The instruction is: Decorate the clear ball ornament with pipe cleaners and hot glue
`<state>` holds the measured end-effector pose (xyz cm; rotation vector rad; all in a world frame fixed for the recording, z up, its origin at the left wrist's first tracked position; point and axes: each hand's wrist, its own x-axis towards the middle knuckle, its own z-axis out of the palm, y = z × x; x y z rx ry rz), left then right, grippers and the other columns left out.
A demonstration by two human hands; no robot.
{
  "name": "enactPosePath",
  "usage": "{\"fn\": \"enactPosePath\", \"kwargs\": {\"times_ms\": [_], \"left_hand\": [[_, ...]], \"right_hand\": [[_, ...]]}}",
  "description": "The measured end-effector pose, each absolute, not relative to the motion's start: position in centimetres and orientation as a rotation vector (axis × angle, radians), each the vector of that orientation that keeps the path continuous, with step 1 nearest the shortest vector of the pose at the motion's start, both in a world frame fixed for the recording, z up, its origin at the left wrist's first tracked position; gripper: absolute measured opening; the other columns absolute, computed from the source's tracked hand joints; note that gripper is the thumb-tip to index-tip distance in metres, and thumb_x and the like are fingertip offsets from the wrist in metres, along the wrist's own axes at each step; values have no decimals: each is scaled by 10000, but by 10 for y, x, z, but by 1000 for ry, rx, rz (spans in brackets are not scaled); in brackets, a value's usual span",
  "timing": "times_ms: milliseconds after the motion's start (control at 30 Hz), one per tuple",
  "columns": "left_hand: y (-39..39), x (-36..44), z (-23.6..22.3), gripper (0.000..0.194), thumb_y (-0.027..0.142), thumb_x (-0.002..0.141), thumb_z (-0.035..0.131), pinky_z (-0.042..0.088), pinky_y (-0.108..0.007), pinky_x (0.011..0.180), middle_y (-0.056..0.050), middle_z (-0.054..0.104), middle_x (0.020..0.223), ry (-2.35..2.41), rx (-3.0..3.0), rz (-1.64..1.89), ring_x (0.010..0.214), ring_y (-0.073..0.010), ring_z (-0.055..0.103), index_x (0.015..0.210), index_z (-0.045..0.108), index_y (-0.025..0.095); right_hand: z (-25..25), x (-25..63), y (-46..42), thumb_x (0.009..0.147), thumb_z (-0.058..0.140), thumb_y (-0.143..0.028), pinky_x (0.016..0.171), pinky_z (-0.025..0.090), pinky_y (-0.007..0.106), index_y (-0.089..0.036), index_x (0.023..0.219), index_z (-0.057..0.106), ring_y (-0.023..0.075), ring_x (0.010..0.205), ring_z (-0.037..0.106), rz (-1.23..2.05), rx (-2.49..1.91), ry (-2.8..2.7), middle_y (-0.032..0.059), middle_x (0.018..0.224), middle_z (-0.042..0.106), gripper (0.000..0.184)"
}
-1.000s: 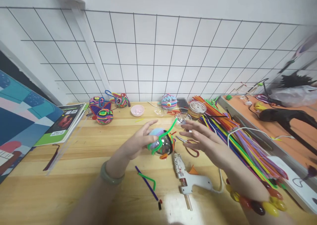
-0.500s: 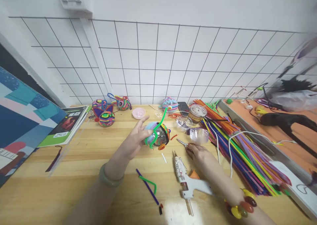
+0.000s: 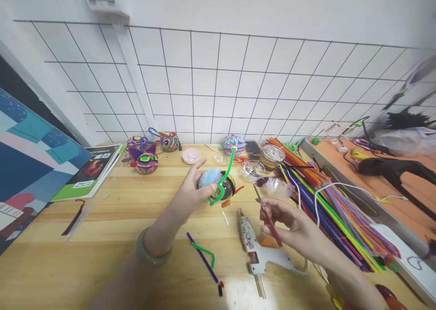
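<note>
In my left hand (image 3: 192, 189) is a clear plastic ball (image 3: 227, 188), partly covered in pale blue and coloured pipe cleaners, with an orange bit at its lower edge. My thumb presses on a wavy green pipe cleaner (image 3: 230, 164) that lies over the ball and sticks up past it. Held above the table in my right hand (image 3: 289, 221) are red-handled scissors (image 3: 267, 217), their narrow metal tip pointing up and left. Just below that hand lies a white glue gun (image 3: 250, 244), its nozzle pointing away from me.
Pipe cleaner bundles (image 3: 327, 201) spread along the right, crossed by a white cable (image 3: 316, 205). Finished pipe cleaner balls (image 3: 146, 162) and a pink dish (image 3: 191, 155) stand at the back. Clear plastic cups (image 3: 254, 169) sit mid-right. Purple and green pieces (image 3: 204, 257) lie in front.
My right hand has lifted the scissors off the table and brought them up, turned more upright. The ball in my left hand has tilted slightly, and the green pipe cleaner has shifted right.
</note>
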<state>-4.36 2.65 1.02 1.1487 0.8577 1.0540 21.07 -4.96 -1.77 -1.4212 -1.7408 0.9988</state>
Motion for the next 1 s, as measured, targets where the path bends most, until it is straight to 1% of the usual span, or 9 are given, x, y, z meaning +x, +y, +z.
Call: {"fn": "enactPosePath", "kwargs": {"times_ms": [67,133,200,300,367,533,733,833,1000], "left_hand": [[25,-42,11,853,309,688,727,447,-320,839,-93,577,1113,873,1184,1068,1017,-228,562,1408,292,168],[23,-41,11,856,295,704,715,453,-331,851,-108,562,1153,889,1227,1065,1033,-234,560,1420,264,163],[21,-39,10,851,272,727,698,451,-336,874,-118,546,1189,897,1271,1054,1051,-233,556,1432,234,163],[19,-37,8,840,261,751,684,447,-338,900,-125,533,1220,890,1307,1037,1069,-231,554,1439,211,166],[18,-37,6,831,269,757,684,453,-333,895,-123,528,1231,894,1324,1024,1072,-232,556,1440,218,177],[16,-36,6,802,273,757,682,469,-322,856,-113,533,1219,911,1353,999,1037,-221,569,1425,248,190],[11,-34,13,807,238,724,675,487,-318,792,-133,533,1221,915,1312,915,1038,-237,571,1402,245,160],[10,-32,15,792,242,725,673,472,-330,823,-128,554,1196,912,1295,909,1034,-236,575,1391,255,154],[11,-32,14,757,243,726,679,449,-337,871,-115,564,1170,922,1318,938,1040,-230,569,1367,285,155]], "right_hand": [[-3,200,-57,770,700,-345,734,548,365,-229,1154,568,211,789,617,936,-1402,-1835,34,842,634,423],[8,191,-62,795,679,-344,732,533,366,-232,1180,529,212,797,605,834,-1386,-1954,46,881,633,428],[14,183,-64,845,622,-337,713,520,356,-224,1156,508,200,774,591,758,-1392,-2052,48,874,624,350],[18,176,-62,894,542,-317,663,507,337,-215,1058,511,189,734,590,659,-1436,-2143,45,832,620,196],[18,174,-60,907,511,-299,632,501,329,-207,1035,511,193,720,602,528,-1448,-2188,53,821,625,158],[14,173,-55,914,495,-264,573,492,313,-190,1046,498,199,663,623,140,-1352,-2292,63,786,639,152],[9,172,-49,948,437,-253,567,499,345,-157,1074,472,242,690,644,-272,-1235,-2384,103,794,647,162],[9,170,-48,961,400,-241,565,496,349,-161,1056,460,241,684,636,-342,-1233,-2409,101,785,637,138],[9,165,-47,966,394,-244,566,489,339,-168,1030,456,234,683,624,-350,-1253,-2417,90,770,617,117]]}}
